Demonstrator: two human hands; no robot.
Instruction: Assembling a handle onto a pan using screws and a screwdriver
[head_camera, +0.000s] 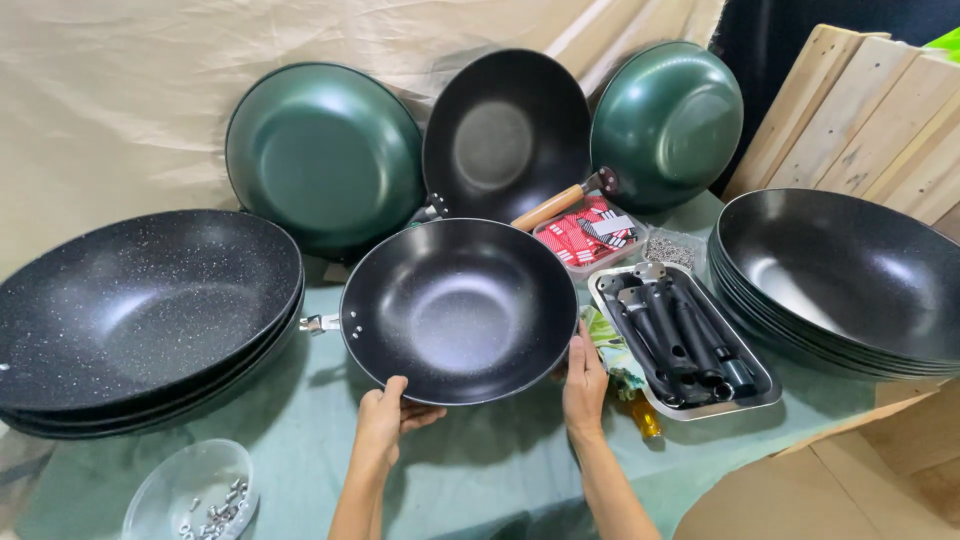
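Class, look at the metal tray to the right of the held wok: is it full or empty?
Full. The metal tray holds a row of black handles lying side by side, covering most of its floor.

The setting is a small cookware assembly workshop, not a kitchen. Unfinished woks appear in quantity: a stack of speckled black woks at the left of the frame, a stack of plain black woks at the right, and three more leaning upright against a beige cloth backdrop along the top. Parts are sorted in containers on the green-covered work table: a metal tray of black handles right of centre, a clear bowl of screws at the lower left, and a bag of small fasteners above the tray. Bare wooden boards lean at the upper right.
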